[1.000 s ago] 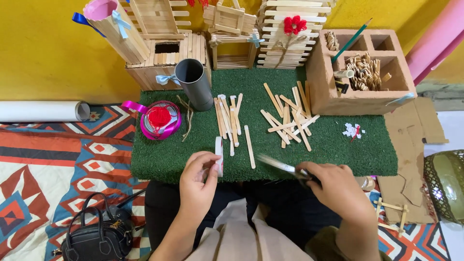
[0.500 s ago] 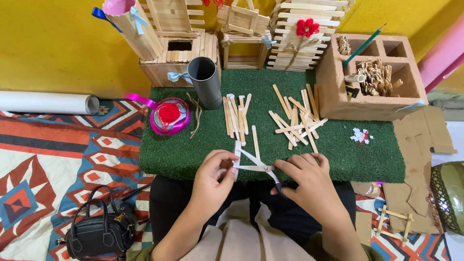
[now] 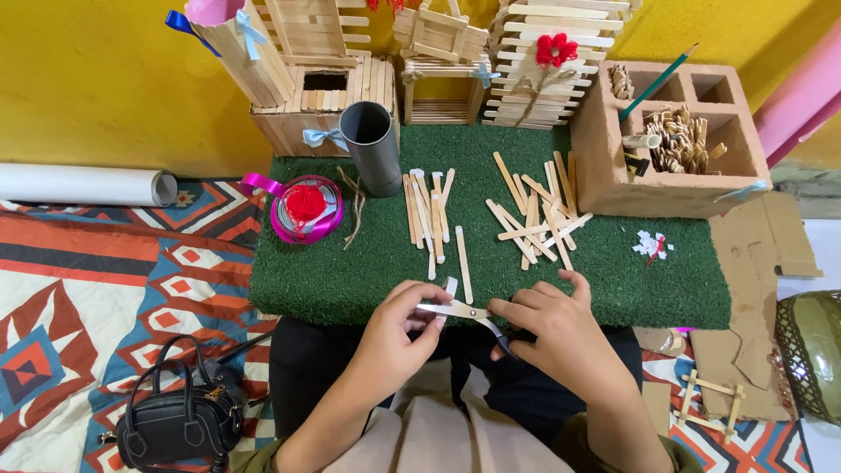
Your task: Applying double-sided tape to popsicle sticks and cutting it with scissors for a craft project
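Note:
My left hand [image 3: 399,328] pinches a short wooden craft stick [image 3: 449,288] at the near edge of the green turf mat [image 3: 350,271]. My right hand [image 3: 561,328] grips small scissors [image 3: 464,312], whose blades lie against the stick. Both hands meet over my lap just in front of the mat. Loose wooden sticks lie on the mat in two piles, one at the centre [image 3: 429,215] and one to its right [image 3: 539,215].
A grey tube [image 3: 371,147], a pink ribbon spool [image 3: 305,208], stick-built models [image 3: 324,61] and a brick-coloured organiser [image 3: 674,140] stand on the mat's far side. A black handbag [image 3: 180,420] lies lower left, a white roll [image 3: 83,184] at left, cardboard scraps [image 3: 753,289] at right.
My right hand brought the scissors leftward from the mat's right edge to the stick in my left hand. The two hands have come together, and the view has shifted slightly closer.

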